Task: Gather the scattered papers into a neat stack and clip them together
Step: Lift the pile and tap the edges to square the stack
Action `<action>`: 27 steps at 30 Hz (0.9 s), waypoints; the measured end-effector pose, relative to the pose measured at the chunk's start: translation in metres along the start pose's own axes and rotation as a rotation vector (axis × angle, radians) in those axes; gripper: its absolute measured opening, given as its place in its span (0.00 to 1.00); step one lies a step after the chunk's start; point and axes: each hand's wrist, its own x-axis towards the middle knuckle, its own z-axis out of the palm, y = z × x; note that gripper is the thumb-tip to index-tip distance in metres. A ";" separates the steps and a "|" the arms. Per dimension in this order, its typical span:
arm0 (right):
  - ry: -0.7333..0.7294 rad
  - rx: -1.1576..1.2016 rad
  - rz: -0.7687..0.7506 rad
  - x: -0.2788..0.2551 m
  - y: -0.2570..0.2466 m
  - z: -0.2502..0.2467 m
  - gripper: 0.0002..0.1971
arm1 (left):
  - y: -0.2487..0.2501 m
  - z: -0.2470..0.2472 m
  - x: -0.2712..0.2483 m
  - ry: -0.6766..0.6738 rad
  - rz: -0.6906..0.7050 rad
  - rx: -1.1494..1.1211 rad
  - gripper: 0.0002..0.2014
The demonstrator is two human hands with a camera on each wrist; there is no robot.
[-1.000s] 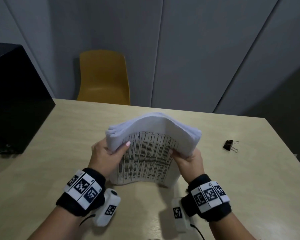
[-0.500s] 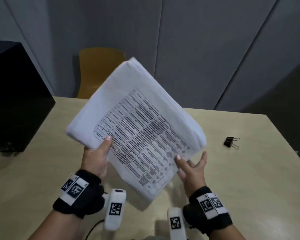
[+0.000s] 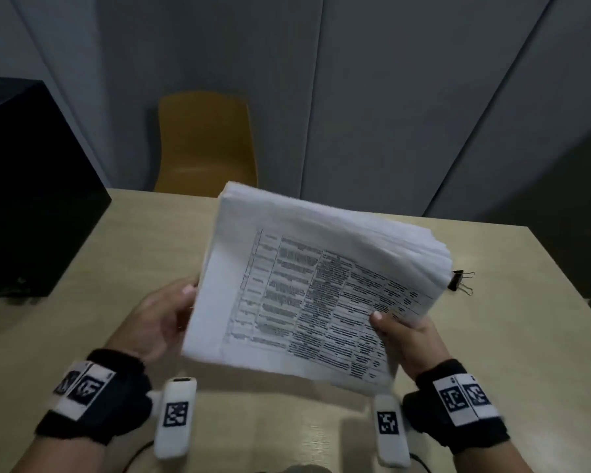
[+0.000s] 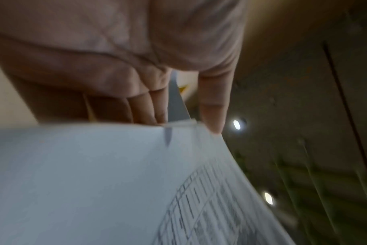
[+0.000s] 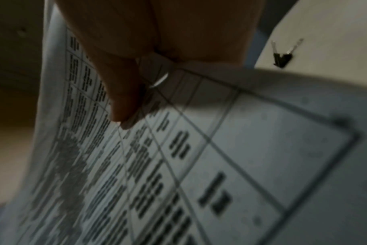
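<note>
Papers (image 3: pixel 307 302): gathered stack, lifted above table (image 3: pixel 82 268), tilted
Left hand (image 3: pixel 157 319): grasping left edge
Right hand (image 3: pixel 406 339): thumb pinching lower right corner
Clip (image 3: pixel 459 282): lying on table, right of stack

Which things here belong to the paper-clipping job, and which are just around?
Job: thick white printed paper stack, held by left hand and right hand; black metal binder clip.
Around: mustard plastic chair; black box; pale wooden table.
</note>
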 end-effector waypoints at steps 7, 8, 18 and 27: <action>0.003 -0.192 -0.097 0.005 0.003 0.015 0.16 | -0.016 0.005 0.016 0.102 0.173 0.412 0.29; 0.023 -0.197 -0.094 0.004 0.002 0.017 0.16 | -0.017 0.008 0.015 0.114 0.189 0.409 0.25; 0.208 -0.366 -0.065 0.002 0.025 0.018 0.17 | -0.040 0.020 0.005 0.251 0.157 0.468 0.09; 0.218 -0.412 -0.137 0.004 0.019 0.026 0.17 | -0.035 0.029 0.008 0.322 0.199 0.396 0.09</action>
